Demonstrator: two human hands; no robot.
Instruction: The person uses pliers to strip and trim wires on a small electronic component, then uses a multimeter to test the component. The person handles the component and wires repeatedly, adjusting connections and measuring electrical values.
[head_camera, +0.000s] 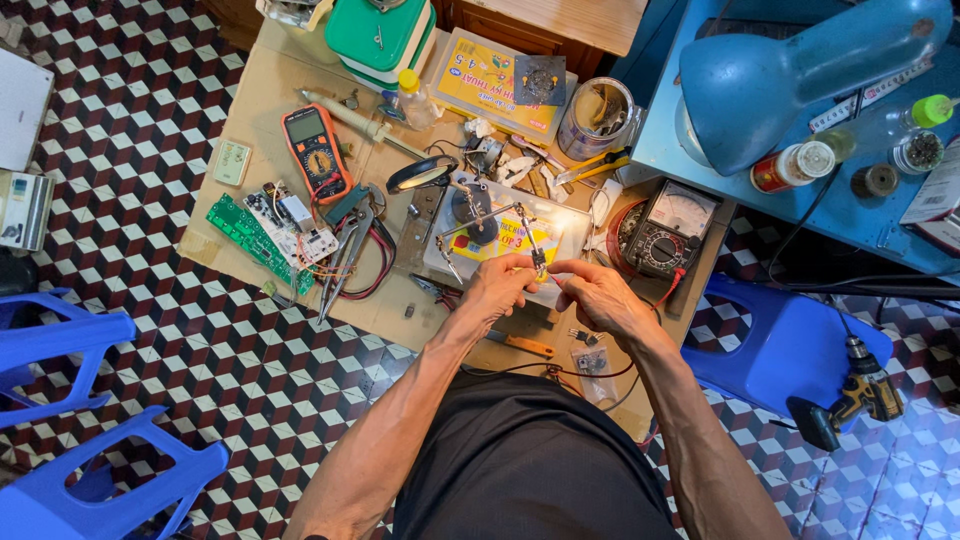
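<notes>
My left hand (497, 286) and my right hand (600, 295) meet over a low cardboard-covered work surface (255, 120). Both pinch a small dark electronic part (540, 264) between their fingertips, just under the clips of a helping-hands stand (478, 218) with a magnifier (422, 173). A clear plastic box (565, 232) with a yellow label lies beneath the stand. A small plastic bag (590, 362) and a loose component (583, 336) rest near my right wrist.
An orange multimeter (315, 152), green circuit boards (262, 238), pliers (345, 262), an analogue meter (668, 232) and a tin (597, 118) crowd the surface. A blue lamp (790, 75) stands on the blue table at right. Blue stools (785, 345) and a cordless drill (850, 400) sit on the chequered floor.
</notes>
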